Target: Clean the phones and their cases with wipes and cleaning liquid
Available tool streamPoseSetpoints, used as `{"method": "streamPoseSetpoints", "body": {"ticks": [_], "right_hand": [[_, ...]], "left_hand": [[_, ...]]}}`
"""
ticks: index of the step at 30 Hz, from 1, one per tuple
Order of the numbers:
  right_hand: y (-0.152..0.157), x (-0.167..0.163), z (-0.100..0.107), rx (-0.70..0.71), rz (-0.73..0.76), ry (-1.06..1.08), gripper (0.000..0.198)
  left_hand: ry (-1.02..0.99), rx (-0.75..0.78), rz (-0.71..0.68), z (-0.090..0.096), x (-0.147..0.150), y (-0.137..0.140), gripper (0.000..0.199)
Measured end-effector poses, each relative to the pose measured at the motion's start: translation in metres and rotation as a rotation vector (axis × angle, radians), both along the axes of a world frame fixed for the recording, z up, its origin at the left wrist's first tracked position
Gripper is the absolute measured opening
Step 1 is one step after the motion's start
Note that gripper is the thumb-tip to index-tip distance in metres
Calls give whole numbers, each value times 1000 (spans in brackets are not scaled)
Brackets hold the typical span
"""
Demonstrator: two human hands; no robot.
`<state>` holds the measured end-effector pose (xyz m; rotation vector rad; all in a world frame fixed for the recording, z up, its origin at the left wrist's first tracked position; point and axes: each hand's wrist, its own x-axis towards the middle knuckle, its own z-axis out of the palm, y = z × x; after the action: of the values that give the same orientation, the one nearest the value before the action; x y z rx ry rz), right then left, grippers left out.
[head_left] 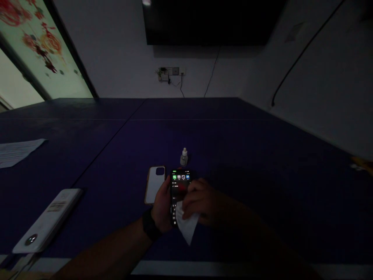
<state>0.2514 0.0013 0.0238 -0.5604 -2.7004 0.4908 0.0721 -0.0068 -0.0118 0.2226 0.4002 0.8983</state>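
My left hand (162, 206), with a dark band on the wrist, is wrapped round a smartphone (181, 191) whose lit screen shows a row of app icons and some text lines. In my right hand (201, 200) a white wipe (188, 229) is pinched, its corner hanging below the fingers. The wipe lies over the lower right of the phone screen. Just beyond the phone's top edge stands a small bottle (183, 158) with a white cap. A phone case (154, 184) with a pale inside and a camera cutout lies left of the phone, close to my left hand.
On the dark blue table (233, 147), a white power bank (48, 221) with a cable lies at the near left. Behind it is a sheet of paper (20, 151). A wall screen (215, 21) hangs above sockets (175, 71) at the back.
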Motion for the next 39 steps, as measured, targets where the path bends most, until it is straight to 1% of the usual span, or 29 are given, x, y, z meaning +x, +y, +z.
{"method": "streamPoseSetpoints", "body": {"ticks": [1,2,3,4,6,7,8,9,12,13,14,15,16,19,20,21,22,24,25,26,27,28,31,32,33,36,38,39], "right_hand": [[-1,-1,-1,-24,63,-4,13],[-1,-2,-2,-34,89,5,11],[0,-1,-3,-25,71,21,10],[2,1,-3,2,16,39,11],[6,5,-3,67,-142,59,17],[8,7,-2,86,-194,58,19],[8,8,0,82,-198,50,20],[6,9,2,54,-153,35,21],[-2,6,8,-89,70,-29,18],[-4,4,9,-122,106,-46,17],[-5,3,9,-134,106,-52,17],[-5,2,9,-122,67,-44,17],[-3,1,8,-91,-8,-21,18],[6,3,4,36,-320,63,25],[8,4,3,57,-367,72,26],[8,5,3,57,-351,64,26],[6,5,4,38,-277,42,24],[1,5,6,-28,-57,-16,18],[-1,5,8,-56,27,-38,16],[-3,5,9,-69,63,-47,14],[-3,4,9,-58,43,-41,15],[-2,5,9,-23,-29,-22,17],[7,6,3,147,-360,57,28],[11,5,0,190,-442,77,31],[14,4,-2,217,-493,97,34],[17,-3,-8,237,-518,163,39],[13,-10,-7,246,-487,189,41],[10,-13,-6,252,-443,183,41]], "left_hand": [[1,-10,-15,1,0,-1,46],[-3,-17,-28,2,0,-1,48],[-10,-22,-29,2,0,-1,48],[-17,-27,-27,2,0,-1,48],[-32,-38,-20,2,1,-1,48],[-38,-43,-13,2,1,-1,47],[-42,-47,-2,2,1,-1,46],[-43,-48,5,2,2,0,45],[-28,-51,-2,2,1,-1,46],[-22,-48,-6,3,1,-1,47],[-20,-40,-4,3,1,-2,47],[-23,-29,4,3,0,-2,45],[-29,-20,7,4,0,-3,44],[-58,-21,-49,5,-1,-4,48],[-68,-27,-67,4,-1,-4,50],[-77,-30,-74,4,-1,-3,50],[-85,-31,-69,3,-1,-3,49],[-90,-27,-43,1,0,-2,44],[-90,-27,-29,1,0,-2,43],[-88,-31,-23,0,0,-1,43],[-85,-38,-26,-1,0,-1,44],[-82,-41,-33,-1,0,-1,46],[-53,-23,-77,-3,-2,-2,54],[-39,-16,-92,-3,-2,-3,57],[-28,-10,-103,-4,-2,-4,60],[-26,-6,-148,-6,-3,-6,65],[-55,-8,-173,-7,-2,-7,65],[-81,-18,-160,-7,-2,-7,63]]}}
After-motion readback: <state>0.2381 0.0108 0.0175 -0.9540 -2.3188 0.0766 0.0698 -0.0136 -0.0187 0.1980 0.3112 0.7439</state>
